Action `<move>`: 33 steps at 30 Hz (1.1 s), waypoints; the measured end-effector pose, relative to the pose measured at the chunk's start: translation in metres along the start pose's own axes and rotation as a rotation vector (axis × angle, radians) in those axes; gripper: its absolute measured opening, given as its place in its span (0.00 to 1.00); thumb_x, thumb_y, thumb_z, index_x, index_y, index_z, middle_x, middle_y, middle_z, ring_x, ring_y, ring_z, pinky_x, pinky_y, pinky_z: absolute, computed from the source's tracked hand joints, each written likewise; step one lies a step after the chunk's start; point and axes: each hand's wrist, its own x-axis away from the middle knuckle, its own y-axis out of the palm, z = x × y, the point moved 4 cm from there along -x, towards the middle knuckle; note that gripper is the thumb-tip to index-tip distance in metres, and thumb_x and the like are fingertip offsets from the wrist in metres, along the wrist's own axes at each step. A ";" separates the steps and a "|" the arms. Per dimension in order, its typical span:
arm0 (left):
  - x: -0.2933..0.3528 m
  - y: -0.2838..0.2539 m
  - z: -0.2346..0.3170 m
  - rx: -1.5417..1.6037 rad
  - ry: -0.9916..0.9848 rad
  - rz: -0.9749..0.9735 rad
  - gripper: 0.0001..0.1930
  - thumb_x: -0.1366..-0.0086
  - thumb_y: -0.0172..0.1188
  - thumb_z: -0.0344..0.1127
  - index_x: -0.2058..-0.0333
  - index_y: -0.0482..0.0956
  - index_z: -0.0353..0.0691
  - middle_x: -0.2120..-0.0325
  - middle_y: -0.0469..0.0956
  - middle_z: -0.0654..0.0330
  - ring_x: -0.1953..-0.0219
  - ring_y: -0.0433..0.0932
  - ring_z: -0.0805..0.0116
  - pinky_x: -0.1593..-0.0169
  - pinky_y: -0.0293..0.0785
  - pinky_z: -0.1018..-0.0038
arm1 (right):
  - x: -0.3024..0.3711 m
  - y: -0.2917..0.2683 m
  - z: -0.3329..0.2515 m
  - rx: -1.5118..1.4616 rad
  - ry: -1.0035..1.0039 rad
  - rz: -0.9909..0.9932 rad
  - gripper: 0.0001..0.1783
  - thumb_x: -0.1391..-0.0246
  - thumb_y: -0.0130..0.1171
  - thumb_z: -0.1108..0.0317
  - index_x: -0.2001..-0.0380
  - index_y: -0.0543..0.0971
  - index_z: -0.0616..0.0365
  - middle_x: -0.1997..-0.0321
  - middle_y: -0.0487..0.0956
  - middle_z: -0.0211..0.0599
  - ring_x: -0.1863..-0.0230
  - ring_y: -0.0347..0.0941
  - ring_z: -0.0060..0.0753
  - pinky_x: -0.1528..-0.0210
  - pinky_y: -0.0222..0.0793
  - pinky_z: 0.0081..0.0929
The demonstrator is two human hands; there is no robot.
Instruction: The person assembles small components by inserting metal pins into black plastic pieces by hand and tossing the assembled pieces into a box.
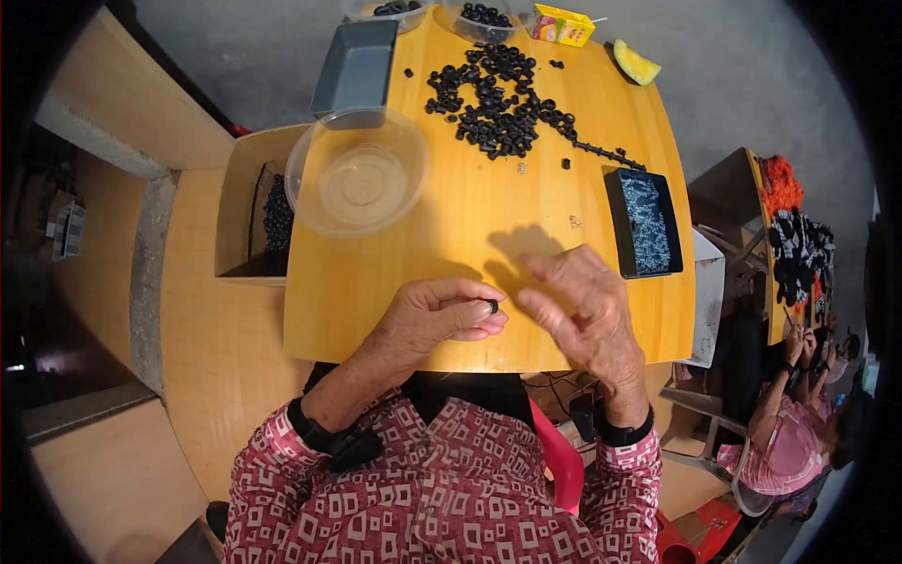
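Note:
Over the table's near edge, my left hand (423, 320) pinches a small black ring-shaped part (490, 305) between thumb and fingertips. To its right my right hand (587, 315) is raised with thumb and fingers apart, nothing visible in it; it does not touch the left hand. Farther back on the table lies a spread of small black ring-like parts (498, 117). A black tray (618, 226) full of tiny shiny pieces (646, 221) stands at the right, beyond my right hand. A few tiny pale pieces (575, 223) lie loose on the wood.
A clear round plastic bowl (362, 183) and a grey tray (355, 70) sit at the left. Bowls of black parts (486, 16), a yellow box (564, 25) and a melon slice (636, 64) line the far edge. Left stands a carton (246, 207). A person (785, 432) sits at right.

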 end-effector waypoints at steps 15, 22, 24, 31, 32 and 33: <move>-0.004 -0.007 -0.001 0.088 0.147 0.044 0.15 0.35 0.64 0.30 0.50 0.78 0.37 0.57 0.79 0.62 0.54 0.78 0.76 0.51 0.77 0.79 | 0.011 0.029 -0.014 -0.133 0.027 0.149 0.13 0.58 0.71 0.75 0.66 0.83 0.61 0.69 0.79 0.37 0.68 0.72 0.37 0.65 0.70 0.32; -0.005 -0.011 -0.008 0.016 0.194 0.050 0.12 0.35 0.63 0.28 0.53 0.80 0.37 0.59 0.80 0.62 0.57 0.78 0.75 0.52 0.78 0.79 | 0.012 0.032 -0.015 0.022 -0.066 0.153 0.12 0.59 0.73 0.71 0.69 0.82 0.61 0.72 0.77 0.34 0.70 0.72 0.37 0.67 0.68 0.33; -0.004 -0.010 -0.008 0.013 0.181 0.077 0.11 0.35 0.63 0.28 0.54 0.80 0.36 0.59 0.80 0.62 0.58 0.79 0.75 0.53 0.79 0.79 | 0.011 0.033 -0.015 0.022 -0.087 0.120 0.11 0.58 0.73 0.70 0.70 0.82 0.60 0.73 0.76 0.33 0.71 0.72 0.36 0.67 0.68 0.33; -0.004 -0.014 -0.007 0.071 0.184 0.063 0.09 0.34 0.62 0.30 0.56 0.81 0.35 0.61 0.82 0.60 0.59 0.81 0.74 0.55 0.80 0.80 | -0.001 0.024 -0.007 -0.209 0.032 -0.040 0.13 0.55 0.71 0.67 0.67 0.82 0.61 0.74 0.75 0.36 0.70 0.72 0.40 0.68 0.69 0.35; -0.004 -0.015 -0.004 0.071 0.185 0.062 0.09 0.34 0.62 0.30 0.56 0.81 0.35 0.61 0.82 0.60 0.59 0.81 0.74 0.55 0.80 0.80 | -0.005 0.017 0.001 -0.241 0.051 -0.029 0.13 0.53 0.70 0.66 0.66 0.82 0.61 0.74 0.75 0.39 0.70 0.72 0.41 0.68 0.69 0.36; -0.003 -0.015 -0.001 0.082 0.133 0.075 0.09 0.34 0.62 0.30 0.56 0.81 0.35 0.62 0.82 0.60 0.60 0.82 0.72 0.55 0.80 0.80 | -0.011 0.011 0.007 -0.273 0.069 -0.019 0.13 0.51 0.69 0.65 0.65 0.82 0.60 0.73 0.76 0.41 0.70 0.72 0.43 0.67 0.70 0.38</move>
